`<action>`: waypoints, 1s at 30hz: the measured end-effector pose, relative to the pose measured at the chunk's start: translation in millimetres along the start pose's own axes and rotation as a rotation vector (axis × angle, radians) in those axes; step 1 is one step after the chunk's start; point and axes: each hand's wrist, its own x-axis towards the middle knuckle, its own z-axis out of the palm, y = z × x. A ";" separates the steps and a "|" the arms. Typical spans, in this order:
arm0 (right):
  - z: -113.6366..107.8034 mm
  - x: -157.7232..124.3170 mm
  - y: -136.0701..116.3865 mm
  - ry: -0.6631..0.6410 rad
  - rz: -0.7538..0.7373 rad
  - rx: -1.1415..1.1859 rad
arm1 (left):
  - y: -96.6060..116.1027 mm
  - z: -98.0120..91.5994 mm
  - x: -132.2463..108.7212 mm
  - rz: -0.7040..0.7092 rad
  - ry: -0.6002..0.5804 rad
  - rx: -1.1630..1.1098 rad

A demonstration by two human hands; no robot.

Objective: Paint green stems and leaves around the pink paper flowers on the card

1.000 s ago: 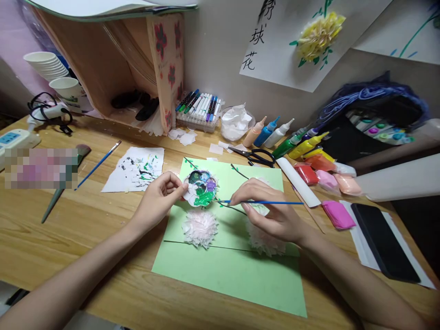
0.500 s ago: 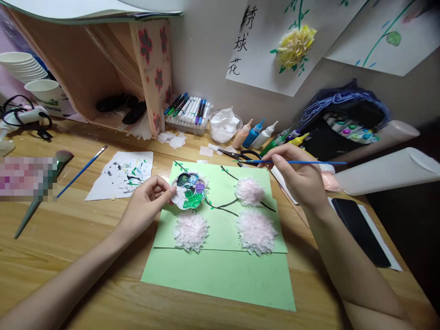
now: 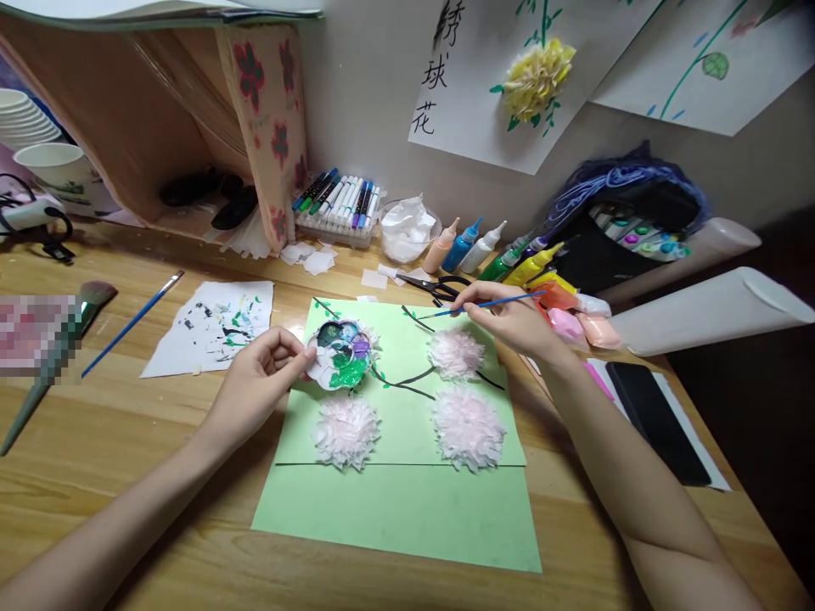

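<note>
My left hand (image 3: 277, 365) pinches the rim of a small flower-shaped paint palette (image 3: 344, 370), which carries wet green paint and some purple and dark patches. It is held over the upper left of a light green paper sheet (image 3: 395, 441). In my right hand (image 3: 500, 314) is a thin blue paintbrush (image 3: 487, 303), its tip at a dark painted branch (image 3: 411, 314) with small green leaves. Pale pink tissue-paper flowers sit on the sheet: one lower left (image 3: 347, 431), one upper right (image 3: 457, 352), one lower right (image 3: 469, 427). Another is partly hidden behind the palette.
A paint-stained paper (image 3: 213, 327) and a second blue brush (image 3: 133, 322) lie to the left. Behind the sheet are black scissors (image 3: 439, 284), paint bottles (image 3: 480, 246) and a marker box (image 3: 340, 204). A black phone (image 3: 655, 420) and a white tube (image 3: 713, 314) are at the right.
My right hand has moved left and down, bringing the brush tip from above the sheet's back edge to the upper branch. My left hand still holds the palette. The view has shifted slightly.
</note>
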 end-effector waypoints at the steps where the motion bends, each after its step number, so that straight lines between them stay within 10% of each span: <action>1: -0.1 0.6 1.7 -0.007 0.002 0.006 | 0.1 0.0 0.0 0.000 0.002 0.000; 30: 0.9 0.5 3.9 -0.035 0.001 -0.073 | 1.9 0.1 -0.9 -0.001 0.002 -0.007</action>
